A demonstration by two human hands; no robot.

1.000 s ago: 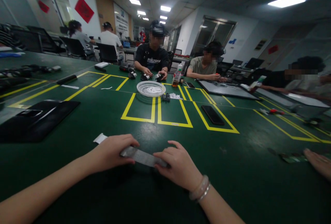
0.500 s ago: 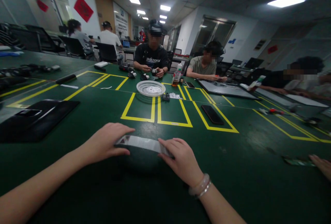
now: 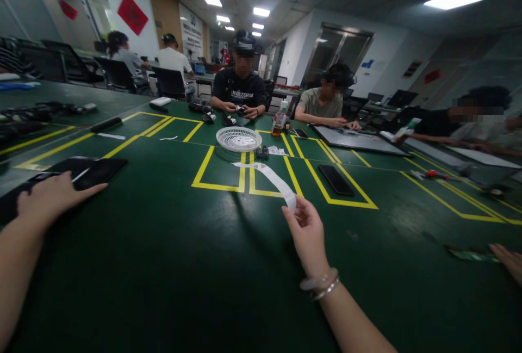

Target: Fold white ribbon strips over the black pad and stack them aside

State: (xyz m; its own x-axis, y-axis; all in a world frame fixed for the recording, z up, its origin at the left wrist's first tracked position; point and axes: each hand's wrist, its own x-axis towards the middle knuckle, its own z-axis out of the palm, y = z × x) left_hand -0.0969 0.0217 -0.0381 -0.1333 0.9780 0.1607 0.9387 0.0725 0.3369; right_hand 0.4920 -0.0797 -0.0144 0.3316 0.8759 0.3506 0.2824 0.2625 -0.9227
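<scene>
Left hand: 1, 10 o'clock, spread with fingers apart at black panel (1), contact unclear; newly off paper strip.
White basket: 1, 12 o'clock, on worktop.
Paper strip: 1, 12 o'clock, arched above worktop; now held at one end only, loose at the other.
Right hand: 1, 1 o'clock, clamped on near end of paper strip.
Black phone: 1, 1 o'clock, flat on worktop.

Ceiling panels lit. Green table; black chairs beyond far edge, left. White wall, glazed door behind far edge, right.
</scene>
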